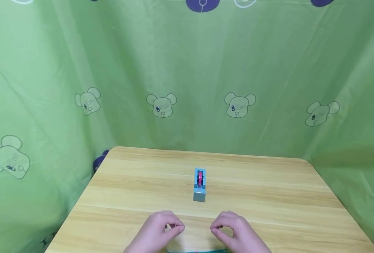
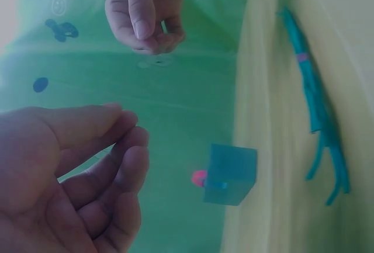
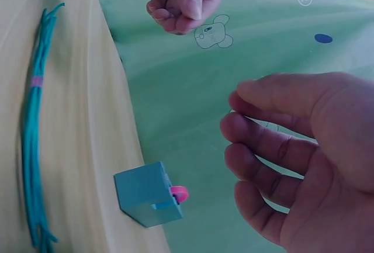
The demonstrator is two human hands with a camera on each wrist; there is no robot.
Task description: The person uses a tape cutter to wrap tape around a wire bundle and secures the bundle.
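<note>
My left hand [image 1: 159,230] hovers over the near part of the table with nothing in it; its fingers are loosely curled and the thumb tip meets the index finger. Facing it across a gap, my right hand [image 1: 237,230] is bent the same way and holds nothing. A bundle of teal strips [image 3: 34,130] lies on the wood on the near side of both hands, bound by a pinkish-purple band [image 2: 301,57]. In the head view only a sliver of it shows at the bottom edge. Beyond the hands stands a blue tape dispenser [image 1: 199,195] with a pink roll [image 1: 200,177].
The light wooden table [image 1: 126,175] has rounded far corners. A green curtain [image 1: 199,63] printed with bear heads hangs behind it and along both sides.
</note>
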